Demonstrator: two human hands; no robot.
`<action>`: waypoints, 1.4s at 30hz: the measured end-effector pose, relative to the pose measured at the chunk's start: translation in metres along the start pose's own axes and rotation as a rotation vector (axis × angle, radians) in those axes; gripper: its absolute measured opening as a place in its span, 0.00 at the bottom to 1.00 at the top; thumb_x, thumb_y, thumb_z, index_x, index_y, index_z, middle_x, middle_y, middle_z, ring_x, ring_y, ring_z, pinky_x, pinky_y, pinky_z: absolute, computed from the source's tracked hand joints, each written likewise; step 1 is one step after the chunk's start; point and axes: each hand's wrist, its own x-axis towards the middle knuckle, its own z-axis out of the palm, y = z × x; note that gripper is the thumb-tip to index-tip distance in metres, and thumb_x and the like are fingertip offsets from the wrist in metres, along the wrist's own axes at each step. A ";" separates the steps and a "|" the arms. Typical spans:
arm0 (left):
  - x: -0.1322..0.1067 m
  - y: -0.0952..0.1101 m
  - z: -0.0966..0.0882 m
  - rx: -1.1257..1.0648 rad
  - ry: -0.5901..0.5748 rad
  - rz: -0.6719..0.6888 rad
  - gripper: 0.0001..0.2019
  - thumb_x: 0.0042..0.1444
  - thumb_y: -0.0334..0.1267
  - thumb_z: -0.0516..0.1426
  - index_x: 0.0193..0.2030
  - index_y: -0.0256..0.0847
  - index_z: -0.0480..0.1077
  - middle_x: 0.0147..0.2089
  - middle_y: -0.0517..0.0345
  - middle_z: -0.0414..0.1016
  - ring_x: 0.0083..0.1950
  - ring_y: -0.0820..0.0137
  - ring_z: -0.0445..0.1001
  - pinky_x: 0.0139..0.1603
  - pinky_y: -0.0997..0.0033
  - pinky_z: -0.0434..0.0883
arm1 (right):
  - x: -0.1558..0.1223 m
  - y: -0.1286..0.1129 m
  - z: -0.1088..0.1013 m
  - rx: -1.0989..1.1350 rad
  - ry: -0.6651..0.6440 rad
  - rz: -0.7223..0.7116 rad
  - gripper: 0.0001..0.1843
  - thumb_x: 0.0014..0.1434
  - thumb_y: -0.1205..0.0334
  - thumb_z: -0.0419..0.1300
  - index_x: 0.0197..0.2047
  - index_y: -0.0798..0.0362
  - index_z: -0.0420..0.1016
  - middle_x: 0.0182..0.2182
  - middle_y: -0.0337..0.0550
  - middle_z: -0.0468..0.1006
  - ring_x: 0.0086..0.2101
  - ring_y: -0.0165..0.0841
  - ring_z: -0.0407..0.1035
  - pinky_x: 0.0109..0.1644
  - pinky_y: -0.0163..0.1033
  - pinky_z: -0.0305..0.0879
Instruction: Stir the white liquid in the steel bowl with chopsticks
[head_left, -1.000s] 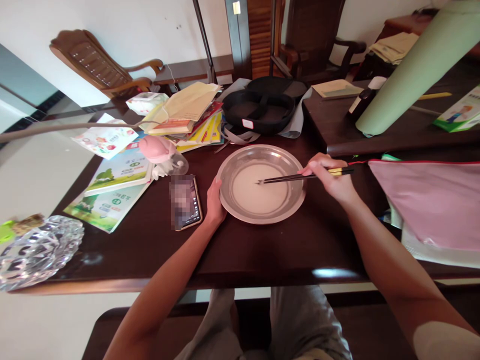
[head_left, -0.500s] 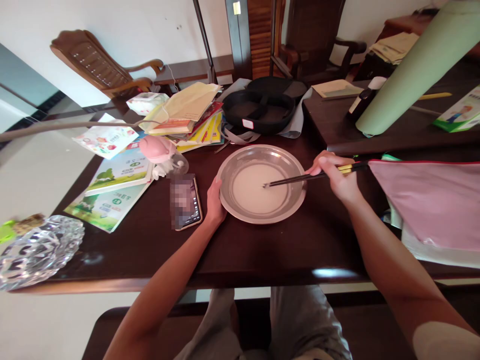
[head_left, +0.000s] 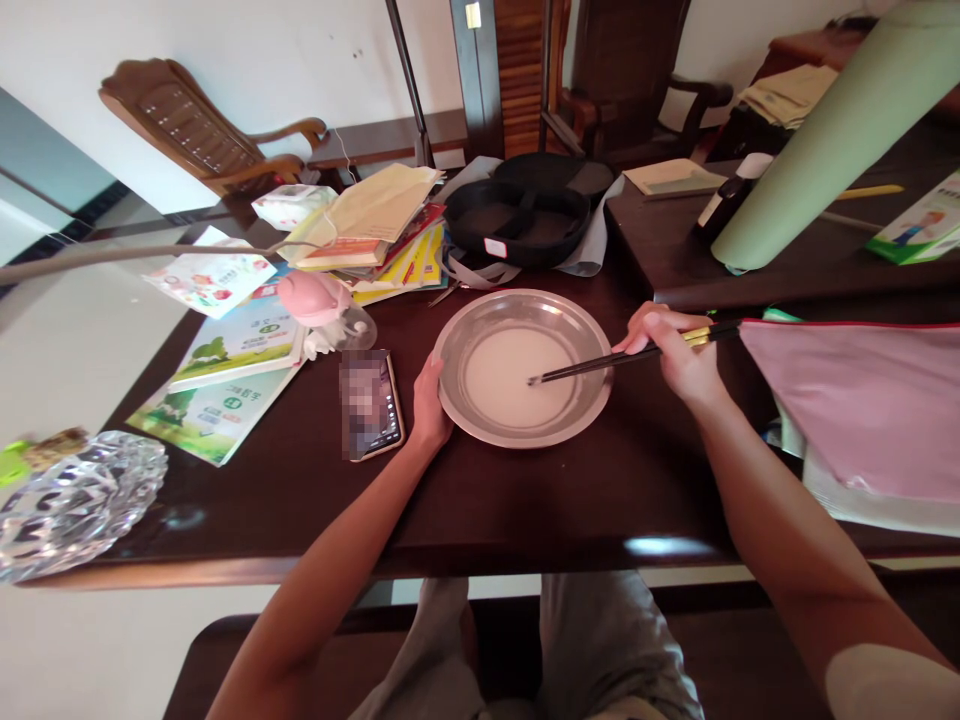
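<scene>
A shallow round metal dish [head_left: 525,435] stands on the dark table, with a milky white liquid [head_left: 510,380] in its bottom. My left hand [head_left: 432,402] grips the dish's left rim, its fingertips partly hidden behind the edge. In my right hand [head_left: 673,350], fingers closed, is a pair of black chopsticks [head_left: 592,366] with gold bands. They reach over the right rim, and their tips are at the liquid near the dish's middle. To the left of my left hand lies a phone [head_left: 384,400], its screen lit and partly blurred out.
A cut-glass bowl [head_left: 90,500] sits at the table's left front. Workbooks [head_left: 232,350], a pink-topped bottle [head_left: 319,300] and a paper pile [head_left: 382,215] lie left and behind. Behind the dish is a black case [head_left: 517,225]; a pink pouch [head_left: 862,400] lies right, below a green cylinder [head_left: 832,140].
The chopstick tips have shifted slightly down toward me in the liquid, and my right hand has tilted a little with them. My left hand and the dish stay in place.
</scene>
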 end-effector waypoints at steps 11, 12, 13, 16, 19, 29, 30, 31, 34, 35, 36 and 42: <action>0.000 0.001 0.000 0.009 -0.007 0.001 0.25 0.55 0.63 0.73 0.48 0.44 0.86 0.56 0.47 0.93 0.67 0.40 0.86 0.67 0.46 0.84 | 0.001 0.002 0.002 -0.073 0.018 0.012 0.32 0.72 0.25 0.66 0.25 0.37 0.85 0.27 0.42 0.87 0.33 0.46 0.78 0.50 0.60 0.75; 0.000 0.001 0.000 0.002 -0.010 0.002 0.25 0.55 0.63 0.73 0.48 0.44 0.86 0.56 0.47 0.93 0.67 0.41 0.86 0.68 0.47 0.84 | 0.001 0.001 0.001 -0.037 0.029 0.021 0.33 0.72 0.25 0.66 0.24 0.38 0.83 0.25 0.41 0.85 0.32 0.45 0.77 0.48 0.59 0.75; 0.000 0.000 0.000 -0.003 -0.011 0.002 0.25 0.55 0.63 0.74 0.47 0.45 0.86 0.57 0.48 0.93 0.67 0.41 0.87 0.68 0.47 0.84 | 0.000 0.000 0.002 -0.008 0.014 0.026 0.34 0.72 0.25 0.66 0.23 0.38 0.82 0.24 0.41 0.84 0.31 0.45 0.77 0.48 0.59 0.74; 0.000 -0.001 -0.001 -0.011 -0.003 0.003 0.24 0.55 0.62 0.74 0.47 0.45 0.86 0.58 0.49 0.93 0.67 0.42 0.87 0.69 0.49 0.83 | -0.001 -0.003 0.008 -0.009 -0.125 0.024 0.33 0.72 0.25 0.65 0.24 0.39 0.84 0.25 0.42 0.86 0.34 0.46 0.79 0.48 0.58 0.75; 0.001 -0.002 -0.001 -0.003 0.002 -0.003 0.24 0.56 0.62 0.73 0.49 0.45 0.87 0.58 0.48 0.92 0.68 0.42 0.86 0.68 0.49 0.83 | 0.000 -0.003 0.010 -0.088 -0.202 0.007 0.29 0.71 0.24 0.67 0.30 0.36 0.88 0.30 0.42 0.90 0.37 0.47 0.81 0.52 0.61 0.77; 0.001 -0.002 -0.002 -0.003 -0.008 0.005 0.25 0.57 0.61 0.73 0.50 0.43 0.87 0.59 0.47 0.92 0.69 0.41 0.85 0.70 0.48 0.83 | -0.001 -0.001 0.007 -0.020 -0.107 0.032 0.34 0.71 0.24 0.66 0.25 0.39 0.84 0.26 0.41 0.88 0.34 0.46 0.81 0.49 0.59 0.77; 0.001 -0.003 -0.003 -0.006 -0.009 0.004 0.25 0.57 0.62 0.73 0.50 0.43 0.87 0.59 0.47 0.92 0.69 0.42 0.85 0.69 0.48 0.83 | -0.001 -0.001 0.009 -0.044 -0.147 0.021 0.33 0.71 0.23 0.66 0.26 0.39 0.86 0.28 0.42 0.89 0.35 0.46 0.82 0.49 0.59 0.77; 0.002 -0.004 -0.003 -0.008 -0.011 0.005 0.26 0.57 0.63 0.73 0.50 0.43 0.87 0.59 0.47 0.92 0.68 0.42 0.86 0.69 0.49 0.83 | 0.000 -0.001 0.010 -0.068 -0.169 0.003 0.32 0.70 0.22 0.67 0.28 0.38 0.87 0.30 0.42 0.91 0.36 0.47 0.82 0.49 0.59 0.77; 0.003 -0.006 -0.004 -0.008 -0.013 0.009 0.27 0.56 0.63 0.73 0.51 0.43 0.87 0.60 0.47 0.92 0.68 0.42 0.86 0.69 0.49 0.82 | 0.003 0.001 0.006 -0.096 -0.094 -0.024 0.30 0.70 0.24 0.69 0.29 0.38 0.88 0.31 0.43 0.91 0.35 0.46 0.82 0.50 0.58 0.76; 0.003 -0.006 -0.005 -0.006 -0.014 0.009 0.26 0.56 0.62 0.73 0.51 0.43 0.87 0.60 0.47 0.92 0.68 0.42 0.86 0.69 0.48 0.82 | 0.003 0.001 0.004 -0.078 -0.042 -0.018 0.30 0.70 0.26 0.69 0.28 0.38 0.87 0.29 0.42 0.89 0.34 0.45 0.81 0.49 0.57 0.76; 0.003 -0.006 -0.005 -0.002 -0.015 0.010 0.26 0.57 0.62 0.73 0.51 0.43 0.87 0.60 0.47 0.92 0.68 0.42 0.86 0.70 0.48 0.82 | 0.003 0.001 0.001 -0.046 0.000 -0.008 0.31 0.71 0.27 0.69 0.26 0.39 0.86 0.27 0.42 0.88 0.33 0.44 0.80 0.48 0.56 0.76; 0.003 -0.006 -0.006 0.012 -0.014 0.018 0.26 0.57 0.63 0.73 0.50 0.43 0.87 0.59 0.46 0.92 0.69 0.41 0.85 0.70 0.47 0.82 | 0.000 -0.002 0.005 -0.001 -0.133 0.030 0.33 0.70 0.24 0.68 0.26 0.40 0.85 0.26 0.42 0.86 0.34 0.44 0.81 0.47 0.56 0.76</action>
